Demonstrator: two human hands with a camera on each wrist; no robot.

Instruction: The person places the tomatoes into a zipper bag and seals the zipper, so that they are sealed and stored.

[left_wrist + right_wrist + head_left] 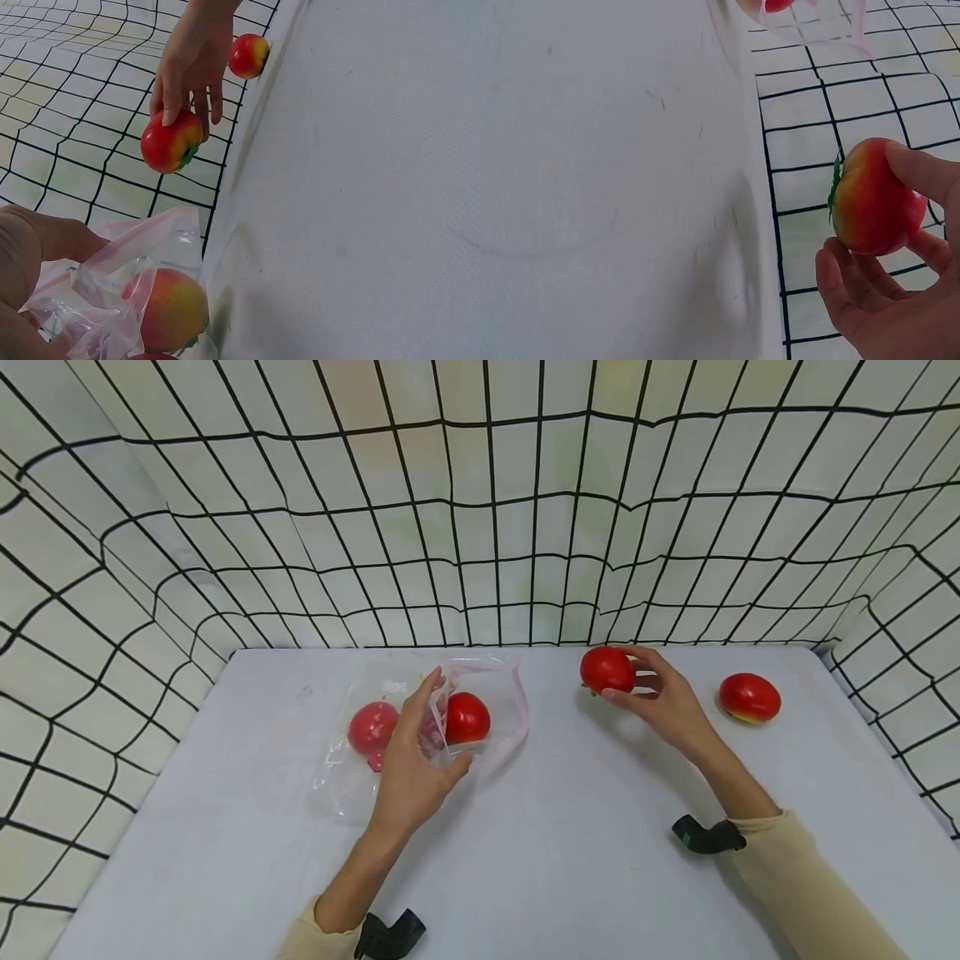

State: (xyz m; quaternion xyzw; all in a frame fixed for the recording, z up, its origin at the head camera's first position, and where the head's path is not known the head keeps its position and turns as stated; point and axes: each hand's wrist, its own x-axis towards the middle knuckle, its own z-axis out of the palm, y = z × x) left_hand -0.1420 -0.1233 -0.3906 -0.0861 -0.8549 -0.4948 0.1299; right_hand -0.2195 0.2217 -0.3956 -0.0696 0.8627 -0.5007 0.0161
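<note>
A clear plastic bag with a pink edge [513,739] lies on the white table, holding red tomatoes; one tomato [467,718] shows near its mouth and another [372,727] deeper in at the left. My left hand [411,760] grips the bag's upper layer near the mouth, its thumb and fingers around the plastic [112,300]. My right hand [663,697] holds a red tomato [607,670] between thumb and fingers, to the right of the bag and above the table. In the right wrist view this tomato [877,196] shows a yellow side and green leaves.
Another red tomato [749,697] with a yellow underside rests on the table [570,860] at the right. A black wire grid [536,510] over white panels stands along the back and both sides of the table.
</note>
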